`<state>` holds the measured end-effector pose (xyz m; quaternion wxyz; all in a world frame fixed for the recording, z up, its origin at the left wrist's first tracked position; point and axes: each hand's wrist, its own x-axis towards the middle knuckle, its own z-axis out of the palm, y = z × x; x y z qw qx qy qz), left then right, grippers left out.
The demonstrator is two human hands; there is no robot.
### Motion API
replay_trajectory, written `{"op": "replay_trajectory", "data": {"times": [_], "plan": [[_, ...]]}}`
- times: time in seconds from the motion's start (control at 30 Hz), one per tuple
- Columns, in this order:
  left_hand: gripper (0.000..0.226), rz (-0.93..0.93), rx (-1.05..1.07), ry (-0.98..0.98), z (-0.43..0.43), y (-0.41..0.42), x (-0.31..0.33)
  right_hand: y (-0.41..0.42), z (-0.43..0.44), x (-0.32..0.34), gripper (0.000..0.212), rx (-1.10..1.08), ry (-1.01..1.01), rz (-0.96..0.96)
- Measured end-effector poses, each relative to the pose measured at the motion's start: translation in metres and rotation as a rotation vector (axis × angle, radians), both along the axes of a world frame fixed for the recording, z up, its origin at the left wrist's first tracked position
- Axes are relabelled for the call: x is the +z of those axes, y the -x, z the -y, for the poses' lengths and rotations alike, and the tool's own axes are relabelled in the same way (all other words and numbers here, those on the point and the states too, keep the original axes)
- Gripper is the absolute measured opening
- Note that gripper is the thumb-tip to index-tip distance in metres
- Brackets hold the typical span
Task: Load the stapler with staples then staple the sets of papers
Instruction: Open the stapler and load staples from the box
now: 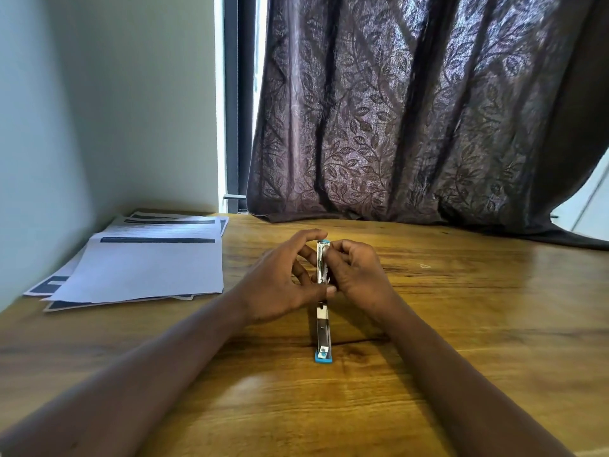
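Note:
A blue and silver stapler [323,328] lies swung fully open in the middle of the wooden table [461,324], its blue base end pointing towards me. My left hand [283,278] grips the far half from the left. My right hand [357,275] pinches the same half from the right, fingertips at its metal channel. Whether staples are between the fingers I cannot tell. Several sets of printed papers [141,262] lie fanned out at the table's left, apart from both hands.
A pale wall [82,110] borders the table on the left. A dark leaf-patterned curtain [412,110] hangs down to the table's far edge. A tiny pale speck [425,266] lies on the wood right of my hands.

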<state>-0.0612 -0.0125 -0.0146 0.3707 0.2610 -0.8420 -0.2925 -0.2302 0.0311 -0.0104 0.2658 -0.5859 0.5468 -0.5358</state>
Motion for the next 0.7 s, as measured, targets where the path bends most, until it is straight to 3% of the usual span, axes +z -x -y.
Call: {"op": "replay_trajectory", "data": {"times": [0.2,0.5,0.7], "plan": [[0.069,-0.163,0.016,-0.135,0.007,0.001,-0.002,-0.003,-0.001,0.002,0.019,0.093,-0.023,0.058],[0.060,-0.184,-0.054,-0.226,0.008,0.000,-0.003,-0.004,-0.005,0.007,0.020,0.074,-0.010,0.101],[0.080,0.083,0.010,0.215,0.012,-0.006,-0.003,0.007,0.000,0.011,0.020,-0.102,-0.034,0.352]]}}
